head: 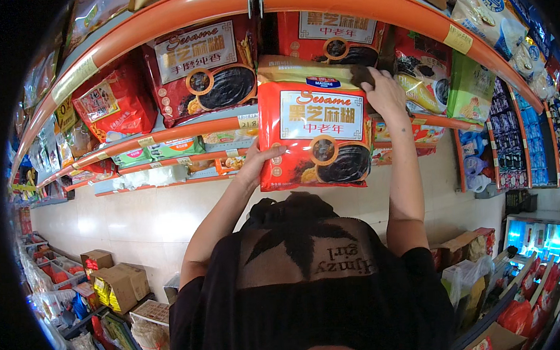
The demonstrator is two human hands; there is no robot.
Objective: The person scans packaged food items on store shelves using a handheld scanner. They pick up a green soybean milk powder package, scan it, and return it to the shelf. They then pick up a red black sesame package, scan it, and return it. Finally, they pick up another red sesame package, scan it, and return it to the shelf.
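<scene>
A red plastic food bag (316, 140) with a gold top and a picture of black paste stands upright before me, at the front of a shelf. My left hand (259, 162) grips its lower left edge, the thumb lying across the front. At the upper right corner, my right hand (387, 93) holds a dark bunched cloth (362, 77) against the gold top. The fingers of that hand are partly hidden. Behind the held bag is a similar red bag (339, 34), and a dark red bag (203, 74) sits to its left.
Orange shelf edges (183, 132) with price tags run across above and below the bags. A green bag (470, 89) and a black-and-red bag (421, 67) stand to the right. Cardboard boxes (119, 288) sit on the floor behind me at left; a lit display cooler (542, 237) is at right.
</scene>
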